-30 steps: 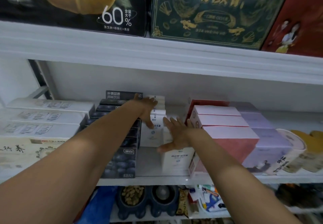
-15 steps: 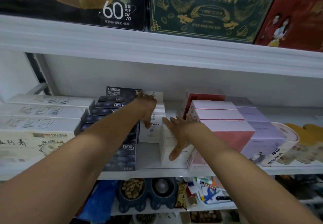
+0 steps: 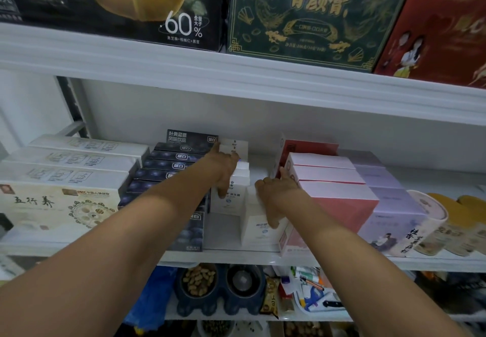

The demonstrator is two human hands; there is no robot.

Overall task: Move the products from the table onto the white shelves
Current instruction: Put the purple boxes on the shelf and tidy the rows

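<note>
Both arms reach into the middle white shelf (image 3: 236,256). My left hand (image 3: 226,171) lies on top of a row of white boxes (image 3: 231,200), next to the dark blue boxes (image 3: 173,165), with its fingers draped down the front box's face. My right hand (image 3: 276,194) holds a single white box (image 3: 259,231) that stands near the shelf's front edge. The thumb runs down the front of that box and the fingers curl over its top. This box stands against the pink boxes (image 3: 339,192) on its right.
Long white boxes (image 3: 79,158) and a cream gift box (image 3: 52,205) fill the shelf's left side. Lilac boxes (image 3: 389,200) and round tubs (image 3: 431,221) fill the right. Large gift boxes (image 3: 302,13) stand on the shelf above. A double pet bowl (image 3: 218,286) and small items sit on the shelf below.
My right hand has slid from the front of the single white box up over its top, and its fingers have curled. My left hand has stayed on the white row.
</note>
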